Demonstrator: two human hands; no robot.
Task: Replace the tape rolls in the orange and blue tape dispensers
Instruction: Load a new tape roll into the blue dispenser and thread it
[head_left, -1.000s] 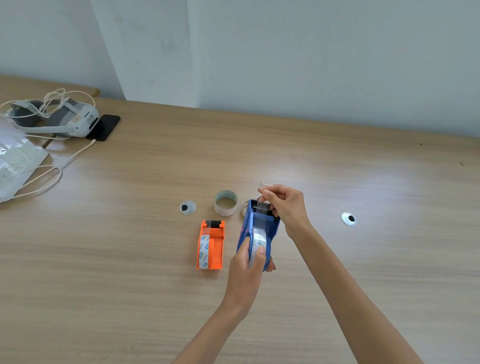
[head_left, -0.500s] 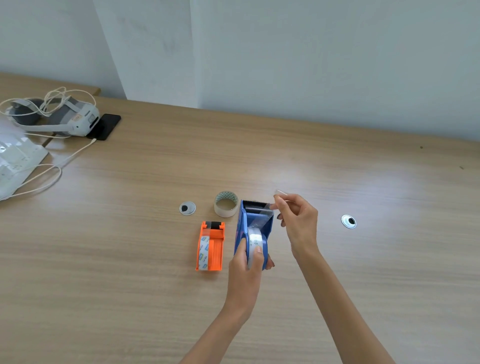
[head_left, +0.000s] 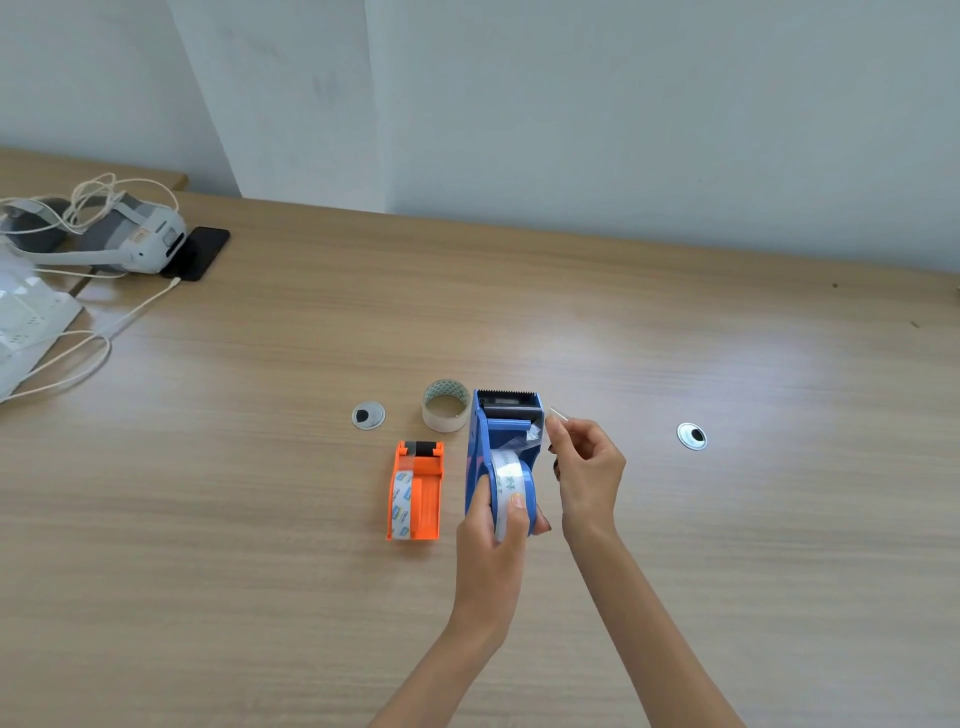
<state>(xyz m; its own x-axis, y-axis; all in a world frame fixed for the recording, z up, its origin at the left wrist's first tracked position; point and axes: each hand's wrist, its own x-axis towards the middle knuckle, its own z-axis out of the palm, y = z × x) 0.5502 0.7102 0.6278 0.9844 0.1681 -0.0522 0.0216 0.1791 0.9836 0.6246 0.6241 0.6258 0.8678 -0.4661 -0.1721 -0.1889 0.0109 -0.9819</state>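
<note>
Right hand (head_left: 587, 462) has come off the cutter end of the blue dispenser (head_left: 501, 431) and now sits just beside its right wall. Thumb and forefinger pinch a small clear tape strip (head_left: 558, 414); the other fingers are loosely curled. Left hand (head_left: 493, 535) wraps the rear of the blue unit with the thumb laid on the seated clear roll (head_left: 511, 480). It holds the unit near the middle of the tabletop (head_left: 753, 545), cutter teeth toward the far edge. Cannot tell whether the base rests on the wood. Orange dispenser (head_left: 423, 493) lies on its side just left of the blue one, apart from it, with a printed roll in it. Nearly spent roll (head_left: 445, 412) stands toward the far edge, close to the blue unit's front left corner. Film (head_left: 527, 436) between the clear roll and the cutter looks crumpled; cannot tell whether the pinched strip joins it. Risks, as judged: the wrinkled film may fold and stick to itself or back onto the roll, losing the free end. The adhesive strip may cling to the fingertips and resist release. Any pull with the thumb braking the roll may tear the film short of the teeth. A sideways tug could twist the unit in the one-hand grip.
</note>
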